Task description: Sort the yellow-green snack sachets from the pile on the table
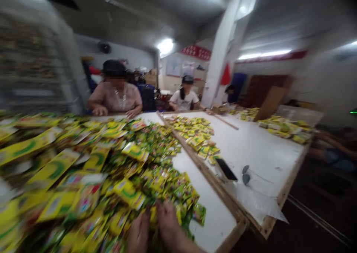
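Note:
My left hand [138, 231] and my right hand [170, 225] are close together at the bottom middle, in among a big heap of small yellow and green packets [156, 182]. A yellow packet [153, 219] shows in the narrow gap between the two hands. Blur smears my fingers, and their tips are lost among the packets, so whether either hand grips one cannot be made out. Larger yellow packets [129, 193] lie on the heap just beyond my hands. To the right of my right hand, one green packet [199, 213] rests at the heap's edge on the white tabletop [210, 229].
A wooden strip [200, 164] divides the table. Beyond it lie another packet pile [195, 132], a phone [225, 169], a clear plastic bag [255, 199] and more packets [290, 128] by a cardboard piece [270, 103]. Two people [117, 93] [185, 95] sit across the table.

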Tool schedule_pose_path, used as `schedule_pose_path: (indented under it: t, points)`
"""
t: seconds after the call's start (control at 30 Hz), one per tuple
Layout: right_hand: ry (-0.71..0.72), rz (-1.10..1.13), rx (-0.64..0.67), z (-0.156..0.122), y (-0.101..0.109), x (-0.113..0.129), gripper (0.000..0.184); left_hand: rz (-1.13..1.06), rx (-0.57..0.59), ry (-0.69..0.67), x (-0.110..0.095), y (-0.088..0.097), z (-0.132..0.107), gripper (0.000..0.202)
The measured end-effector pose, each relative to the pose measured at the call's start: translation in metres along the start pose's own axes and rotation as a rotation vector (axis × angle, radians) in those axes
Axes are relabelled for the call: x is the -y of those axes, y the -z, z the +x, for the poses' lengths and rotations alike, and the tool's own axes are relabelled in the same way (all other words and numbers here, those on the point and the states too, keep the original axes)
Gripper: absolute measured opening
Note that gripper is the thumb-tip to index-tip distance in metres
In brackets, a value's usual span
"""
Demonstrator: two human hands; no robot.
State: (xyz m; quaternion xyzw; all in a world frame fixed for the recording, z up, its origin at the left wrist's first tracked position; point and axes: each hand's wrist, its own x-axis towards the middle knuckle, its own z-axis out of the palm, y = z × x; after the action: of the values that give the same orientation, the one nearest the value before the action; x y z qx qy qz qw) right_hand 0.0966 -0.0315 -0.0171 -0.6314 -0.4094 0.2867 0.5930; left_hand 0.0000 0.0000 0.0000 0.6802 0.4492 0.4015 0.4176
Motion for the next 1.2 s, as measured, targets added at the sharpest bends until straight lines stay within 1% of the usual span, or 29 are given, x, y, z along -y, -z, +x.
schedule_pose_path:
  t: [0.03,0.07,0.1,0.13,0.17,0.23,0.27,0.33,0.37,0.4,0.43,0.47,0.5,0.53,0.57,0.63,0.7,0.77,0.83,0.87,0.93,0.97,1.03,1.1,1.13,1.2]
  points:
    - [-0.021,0.025,0.014,-0.004,0.002,-0.002,0.041,0.008,0.012,0.026,0.007,-0.001,-0.001,0.047]
    - [-0.049,0.055,0.058,-0.008,0.005,-0.004,0.039,0.011,0.042,0.027,0.014,-0.003,-0.002,0.049]
    - [-0.075,0.093,0.111,-0.011,0.008,-0.005,0.037,0.052,0.098,-0.022,0.020,-0.004,-0.004,0.049]
    - [-0.100,0.141,0.166,-0.014,0.012,-0.005,0.033,0.148,0.134,-0.050,0.023,-0.004,-0.005,0.050]
    - [-0.115,0.182,0.211,-0.017,0.016,-0.005,0.030,0.225,0.167,-0.075,0.025,-0.005,-0.007,0.049]
    - [-0.102,0.217,0.255,-0.021,0.027,-0.002,0.023,0.343,0.208,-0.097,0.021,-0.001,-0.008,0.048]
    - [-0.079,0.203,0.257,-0.021,0.034,-0.001,0.022,0.365,0.211,-0.094,0.017,0.003,-0.007,0.045]
    - [-0.024,0.137,0.224,-0.017,0.047,0.002,0.023,0.430,0.165,-0.122,0.008,0.017,0.002,0.035]
    - [-0.007,0.111,0.204,-0.014,0.054,0.002,0.026,0.496,0.128,-0.166,0.005,0.025,0.009,0.027]
    - [-0.005,0.106,0.185,-0.010,0.061,0.001,0.029,0.593,0.086,-0.239,0.003,0.034,0.018,0.025]
    - [-0.019,0.125,0.174,-0.006,0.067,0.000,0.031,0.705,0.070,-0.327,0.003,0.043,0.028,0.037]
    - [-0.047,0.163,0.173,-0.002,0.072,-0.002,0.030,0.808,0.080,-0.408,0.004,0.051,0.038,0.050]
    - [-0.084,0.210,0.186,0.001,0.077,-0.003,0.029,0.892,0.115,-0.469,0.006,0.057,0.048,0.059]
    - [-0.124,0.260,0.204,0.003,0.080,-0.005,0.028,0.945,0.166,-0.504,0.009,0.061,0.057,0.061]
    - [-0.160,0.307,0.219,0.005,0.083,-0.006,0.027,0.972,0.215,-0.518,0.012,0.064,0.064,0.058]
    - [-0.207,0.383,0.235,0.004,0.088,-0.007,0.028,0.978,0.280,-0.515,0.016,0.066,0.073,0.046]
    - [-0.239,0.438,0.245,0.002,0.092,-0.008,0.031,0.959,0.278,-0.496,0.014,0.066,0.073,0.031]
    - [-0.288,0.470,0.271,-0.001,0.096,-0.010,0.030,0.943,0.236,-0.470,0.009,0.067,0.063,0.023]
    - [-0.350,0.499,0.288,-0.003,0.099,-0.013,0.029,0.835,0.181,-0.415,0.001,0.068,0.047,0.026]
    - [-0.376,0.513,0.292,-0.003,0.100,-0.014,0.028,0.727,0.161,-0.359,-0.003,0.068,0.038,0.029]
    - [-0.387,0.526,0.284,-0.002,0.099,-0.012,0.027,0.414,0.139,-0.170,-0.011,0.065,0.018,0.032]
    - [-0.367,0.523,0.284,-0.002,0.097,-0.008,0.027,0.224,0.160,-0.051,-0.015,0.062,0.008,0.033]
    - [-0.287,0.497,0.293,0.000,0.091,0.005,0.026,-0.143,0.256,0.167,-0.021,0.053,-0.011,0.034]
    - [-0.170,0.447,0.300,0.000,0.084,0.023,0.027,-0.441,0.370,0.319,-0.027,0.042,-0.025,0.033]
    - [-0.099,0.415,0.297,0.000,0.080,0.032,0.028,-0.542,0.415,0.378,-0.029,0.037,-0.031,0.031]
    - [0.090,0.341,0.296,0.001,0.072,0.049,0.027,-0.630,0.462,0.454,-0.034,0.029,-0.039,0.028]
